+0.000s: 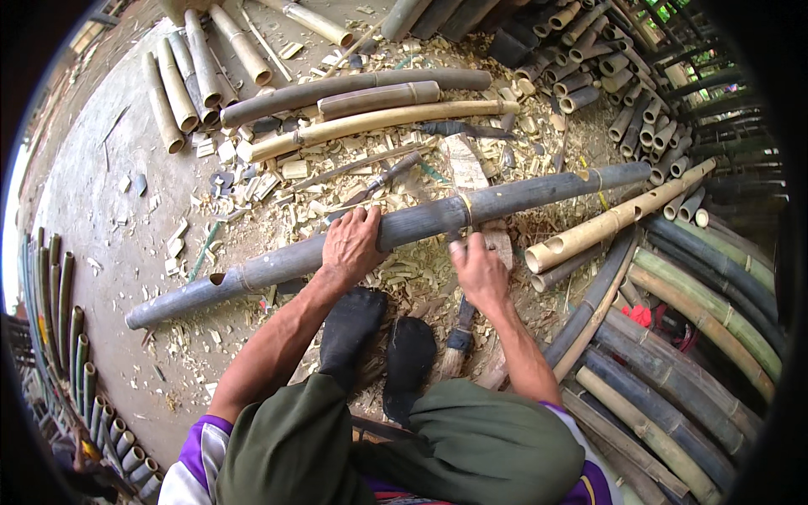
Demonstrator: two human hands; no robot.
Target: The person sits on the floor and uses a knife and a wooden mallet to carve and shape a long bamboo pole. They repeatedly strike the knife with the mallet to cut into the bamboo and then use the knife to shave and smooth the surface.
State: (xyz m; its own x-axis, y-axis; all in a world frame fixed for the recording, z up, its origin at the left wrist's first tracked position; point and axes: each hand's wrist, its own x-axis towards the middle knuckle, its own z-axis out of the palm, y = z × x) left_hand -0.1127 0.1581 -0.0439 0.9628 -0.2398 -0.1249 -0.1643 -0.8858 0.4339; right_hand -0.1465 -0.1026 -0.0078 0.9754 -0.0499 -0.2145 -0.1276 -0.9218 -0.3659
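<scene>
A long dark grey bamboo pole (438, 216) lies slantwise across in front of me, its left end lower and nearer. A notch is cut near its left end and another near its right end. My left hand (353, 246) grips the pole left of its middle, fingers curled over the top. Just on the near side of the pole's middle joint, my right hand (482, 273) is closed in a fist. Something blurred shows at its fingertips, too smeared to name. Below it lies a tool with a wrapped wooden handle (455, 353), beside my dark-socked feet (410, 362).
Wood chips cover the floor beyond the pole, with a knife (389, 175) among them. Cut bamboo lengths (379, 126) lie further off. A pale notched bamboo pole (619, 217) is at right. Stacked bamboo (665, 404) fills the near right; upright tubes (88, 379) stand at left.
</scene>
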